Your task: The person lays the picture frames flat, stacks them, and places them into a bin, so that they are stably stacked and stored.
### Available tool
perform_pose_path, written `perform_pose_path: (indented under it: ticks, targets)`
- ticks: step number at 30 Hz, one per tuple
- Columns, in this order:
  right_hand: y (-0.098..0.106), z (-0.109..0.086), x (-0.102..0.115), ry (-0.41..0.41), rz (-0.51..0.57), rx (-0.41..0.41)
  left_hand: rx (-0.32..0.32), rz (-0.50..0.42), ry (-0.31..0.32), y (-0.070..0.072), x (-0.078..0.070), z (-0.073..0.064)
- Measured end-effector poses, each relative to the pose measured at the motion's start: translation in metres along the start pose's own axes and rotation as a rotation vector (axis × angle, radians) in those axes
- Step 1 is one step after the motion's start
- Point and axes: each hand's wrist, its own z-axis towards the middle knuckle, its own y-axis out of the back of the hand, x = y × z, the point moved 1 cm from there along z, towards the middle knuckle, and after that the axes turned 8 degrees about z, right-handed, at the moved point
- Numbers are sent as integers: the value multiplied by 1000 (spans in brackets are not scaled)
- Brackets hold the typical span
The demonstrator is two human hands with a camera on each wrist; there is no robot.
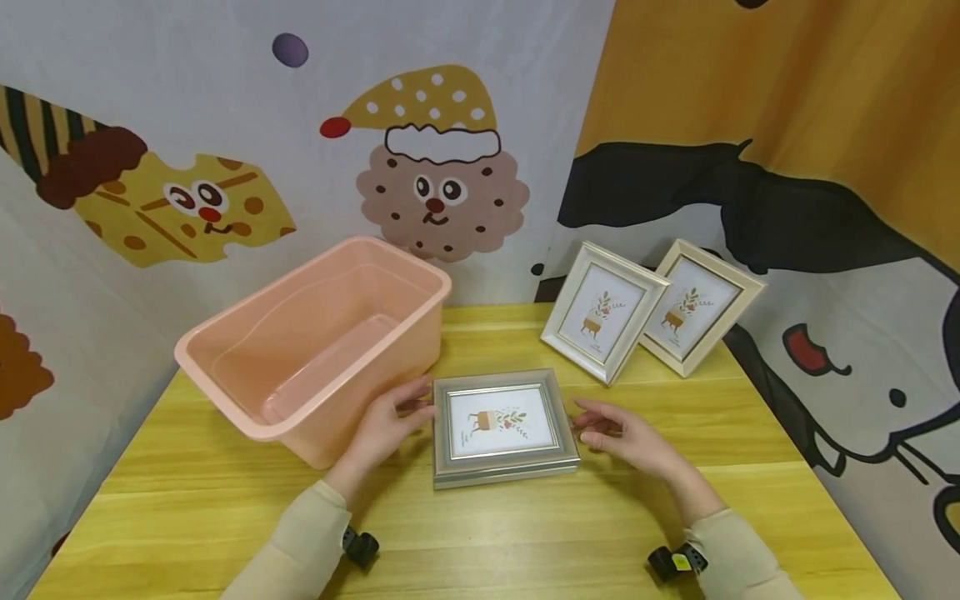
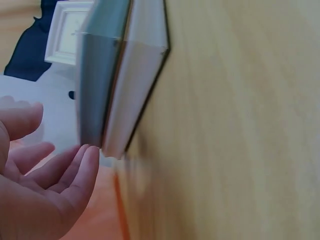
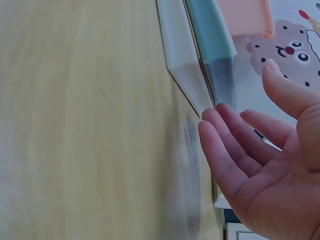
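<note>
Two picture frames lie flat in a stack on the wooden table. The upper silver-grey frame (image 1: 495,474) surrounds a plant-pot print, and the lower pale frame (image 2: 137,80) shows along its side in both wrist views. My left hand (image 1: 392,423) is at the stack's left edge, fingers loosely bent. Its fingertips (image 2: 90,152) meet or nearly meet the corner of the upper frame; contact is hard to tell. By the right edge, my right hand (image 1: 630,437) has its palm turned inward and fingers spread. Its fingertips (image 3: 206,127) are close to the frames' corner. Neither hand grips anything.
A pink plastic bin (image 1: 382,375) stands behind and left of the stack. Against the back curtain at right, a cream frame (image 1: 551,321) leans in front of a beige frame (image 1: 738,304). Cartoon-printed curtains (image 1: 517,50) border the wooden table (image 1: 480,542).
</note>
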Motion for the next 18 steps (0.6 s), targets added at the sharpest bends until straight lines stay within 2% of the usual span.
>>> perform_pose_path:
  ticks: [5, 11, 18]
  targets:
    - [9, -4, 3, -4, 34, -23, 20, 25, -41, 8, -6, -5]
    - [21, -7, 1, -20, 23, -58, 67, 19, -92, 14, -11, -7]
    - [38, -13, 1, -26, -19, -166, 112, -32, -122, 13, -18, -10]
